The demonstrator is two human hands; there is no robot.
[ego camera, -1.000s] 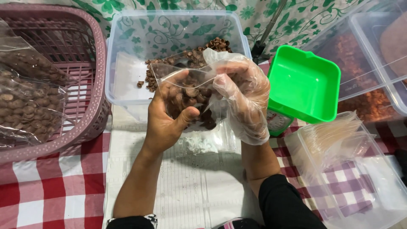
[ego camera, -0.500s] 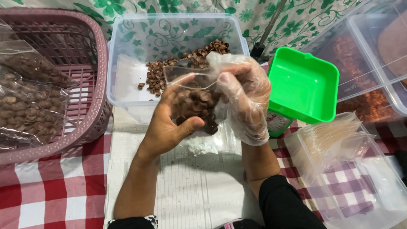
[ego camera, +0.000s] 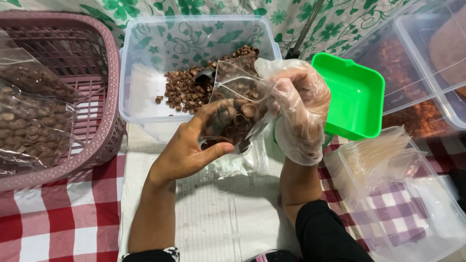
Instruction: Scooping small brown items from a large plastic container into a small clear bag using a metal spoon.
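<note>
My left hand cups the bottom of a small clear plastic bag filled with brown round snack pieces. My right hand, in a thin clear plastic glove, grips the bag's upper right edge. The bag hangs in front of a clear plastic tub that holds a heap of the same brown pieces. A flat empty clear bag lies on the white mat below the hands.
A pink plastic basket at left holds filled bags of snack pieces. A green square tray sits at right. Clear lidded tubs with reddish food stand far right. A clear container with empty bags is near right.
Both hands have lowered the filled bag slightly toward me. My right hand has shifted from inside the bag's mouth to its upper right edge.
</note>
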